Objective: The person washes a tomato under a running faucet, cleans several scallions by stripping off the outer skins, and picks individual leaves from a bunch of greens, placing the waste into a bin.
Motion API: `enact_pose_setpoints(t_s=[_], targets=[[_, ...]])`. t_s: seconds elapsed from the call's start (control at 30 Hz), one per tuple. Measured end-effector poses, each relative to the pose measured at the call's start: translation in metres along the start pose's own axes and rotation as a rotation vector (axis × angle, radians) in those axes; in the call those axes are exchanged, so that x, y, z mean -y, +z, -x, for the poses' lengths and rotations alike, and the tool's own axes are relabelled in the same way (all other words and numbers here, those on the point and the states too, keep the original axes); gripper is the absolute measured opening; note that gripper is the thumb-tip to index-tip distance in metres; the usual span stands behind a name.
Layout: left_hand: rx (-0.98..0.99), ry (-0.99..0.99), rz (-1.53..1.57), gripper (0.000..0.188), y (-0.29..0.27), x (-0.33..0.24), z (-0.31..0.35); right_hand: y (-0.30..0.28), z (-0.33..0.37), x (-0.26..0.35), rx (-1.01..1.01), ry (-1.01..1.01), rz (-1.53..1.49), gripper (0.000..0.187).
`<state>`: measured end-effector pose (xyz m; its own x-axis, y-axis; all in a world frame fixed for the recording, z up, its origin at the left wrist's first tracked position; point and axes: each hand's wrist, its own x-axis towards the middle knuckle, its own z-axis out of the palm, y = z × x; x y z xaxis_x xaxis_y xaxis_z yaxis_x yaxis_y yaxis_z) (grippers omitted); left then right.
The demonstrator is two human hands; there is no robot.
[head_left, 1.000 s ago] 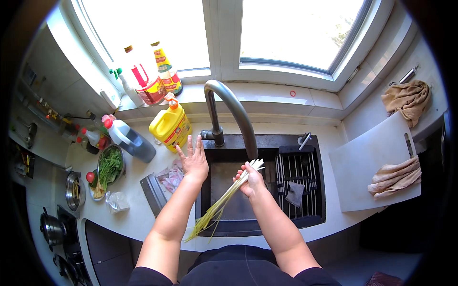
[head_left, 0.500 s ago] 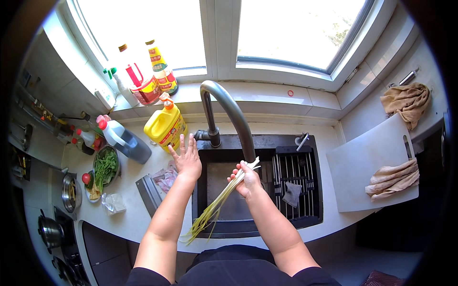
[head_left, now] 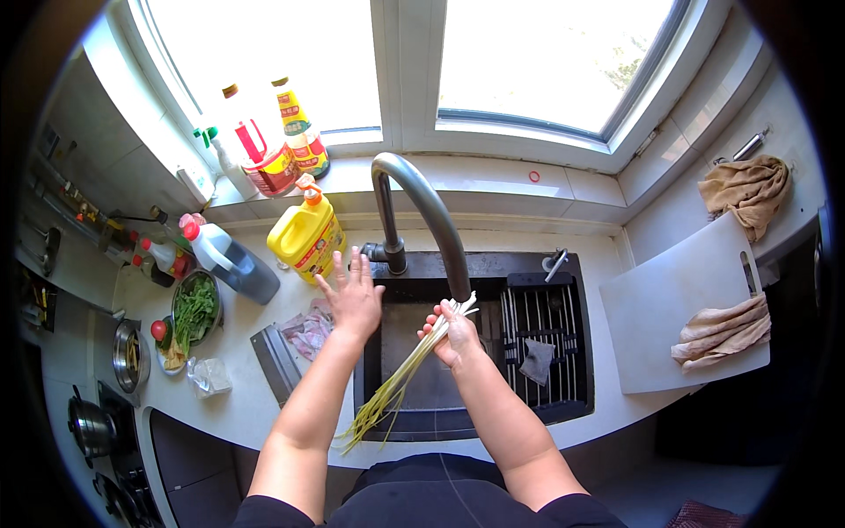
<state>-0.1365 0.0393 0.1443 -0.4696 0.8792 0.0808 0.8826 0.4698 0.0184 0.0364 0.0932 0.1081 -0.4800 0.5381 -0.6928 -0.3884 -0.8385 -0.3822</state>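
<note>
My right hand [head_left: 456, 336] grips a bunch of scallion-like stalks [head_left: 407, 371] over the black sink [head_left: 372, 414]. Their white ends stick up out of my fist, just under the mouth of the curved grey tap [head_left: 422, 198]; the thin yellow-green ends hang down to the left, across the sink's front rim. Empty, with its fingers spread, my left hand [head_left: 354, 304] hovers over the sink's left edge. It is near the tap's lever and a yellow pump jug [head_left: 308, 239]. I cannot make out any running water.
A roll-up rack [head_left: 563, 352] with a grey cloth [head_left: 537, 361] covers the sink's right part. Right of it leans a white cutting board [head_left: 651, 317] with a draped cloth [head_left: 723, 333]. At left stand a dark-filled jug [head_left: 233, 264], a bowl of leafy greens [head_left: 195, 308] and a pot [head_left: 92, 429].
My left hand has shifted slightly right, from beside the tap's lever to over the sink's left edge. My right hand and the scallion-like stalks have hardly moved.
</note>
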Motion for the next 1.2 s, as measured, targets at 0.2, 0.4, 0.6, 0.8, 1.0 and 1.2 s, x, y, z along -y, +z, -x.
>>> enact_pose_setpoints(t_s=[0.2,0.4,0.6,0.8,1.0,1.2], targets=[[0.818,-0.334,1.498,0.063,0.017,-0.058,0.053,0.01,0.009,-0.007,0.043,-0.096,0.049,0.013],[0.737,-0.273,1.224,0.035,0.014,-0.063,0.071,0.01,0.012,0.003,-0.031,-0.28,-0.111,0.013],[0.799,-0.119,1.09,0.042,0.011,-0.067,0.08,-0.008,-0.004,0.001,-0.055,-0.13,0.044,0.035],[0.649,-0.112,1.035,0.045,0.022,-0.055,0.09,-0.014,-0.001,0.005,0.126,0.028,0.031,0.045],[0.86,-0.132,0.912,0.037,-0.02,-0.059,0.084,-0.023,-0.016,0.0,0.032,-0.018,0.126,0.041],[0.797,-0.179,1.031,0.027,-0.024,-0.058,0.084,-0.025,-0.01,0.003,0.061,0.013,-0.065,0.045]])
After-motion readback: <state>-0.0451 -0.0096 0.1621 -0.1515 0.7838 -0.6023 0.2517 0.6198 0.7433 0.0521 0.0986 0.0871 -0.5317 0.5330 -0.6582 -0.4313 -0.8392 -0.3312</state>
